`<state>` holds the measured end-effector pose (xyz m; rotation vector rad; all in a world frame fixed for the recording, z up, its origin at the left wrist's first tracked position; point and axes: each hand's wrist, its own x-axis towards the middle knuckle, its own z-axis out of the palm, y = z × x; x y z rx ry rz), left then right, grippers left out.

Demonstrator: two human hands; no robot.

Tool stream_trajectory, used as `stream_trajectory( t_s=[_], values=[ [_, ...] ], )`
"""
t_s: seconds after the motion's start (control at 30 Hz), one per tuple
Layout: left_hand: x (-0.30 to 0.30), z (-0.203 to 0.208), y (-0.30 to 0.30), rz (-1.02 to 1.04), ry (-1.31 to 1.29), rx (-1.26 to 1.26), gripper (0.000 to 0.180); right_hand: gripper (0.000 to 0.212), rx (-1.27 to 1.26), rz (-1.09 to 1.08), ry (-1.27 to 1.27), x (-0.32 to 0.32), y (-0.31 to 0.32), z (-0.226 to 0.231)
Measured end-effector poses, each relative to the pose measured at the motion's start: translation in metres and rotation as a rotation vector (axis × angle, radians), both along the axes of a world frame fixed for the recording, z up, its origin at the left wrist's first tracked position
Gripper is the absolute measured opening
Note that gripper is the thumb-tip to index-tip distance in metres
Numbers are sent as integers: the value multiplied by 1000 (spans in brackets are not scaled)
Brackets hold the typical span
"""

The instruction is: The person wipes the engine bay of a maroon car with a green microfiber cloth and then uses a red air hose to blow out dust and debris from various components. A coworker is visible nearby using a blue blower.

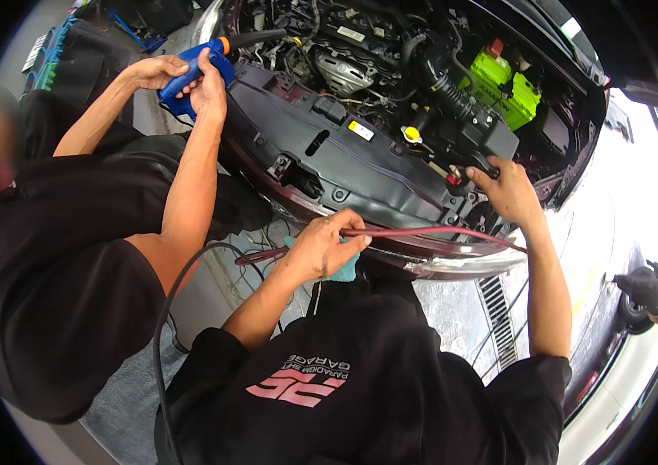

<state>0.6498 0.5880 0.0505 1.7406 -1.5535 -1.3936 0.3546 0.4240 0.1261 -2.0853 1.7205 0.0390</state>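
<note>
My left hand (327,246) is closed around a dark red hose (430,231) in front of the car's bumper. A teal cloth (342,271) shows just below that hand; whether the fingers also grip it I cannot tell. From the left hand the hose runs right, toward my right forearm. My right hand (509,191) is closed on a black tool (485,166) over the front right corner of the engine bay. The tool's exact kind is hidden by the fingers. Beside its tip is a small red part (454,179).
To my left, a co-worker's hands (206,89) hold a blue handheld blower (178,87) with a black nozzle toward the engine (344,70). A black radiator cover (360,167) spans the bay's front. A bright green battery (503,89) sits at right. A black cable (160,349) curves beside me.
</note>
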Motion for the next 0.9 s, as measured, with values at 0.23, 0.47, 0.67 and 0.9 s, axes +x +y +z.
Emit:
stream_trajectory(
  t_s=[0.23,0.47,0.67,0.9],
  values=[
    [-36,17,22,70,-11,-26,39,66,4,28,-10,-23,0,-5],
    [-63,28,48,192,-81,76,36,64,-30,188,-33,-35,-9,-8],
    [-88,21,72,295,-37,35,37,56,-66,267,67,-41,-12,6],
    [-116,23,81,299,3,55,39,51,11,223,146,-76,-22,15]
  ],
)
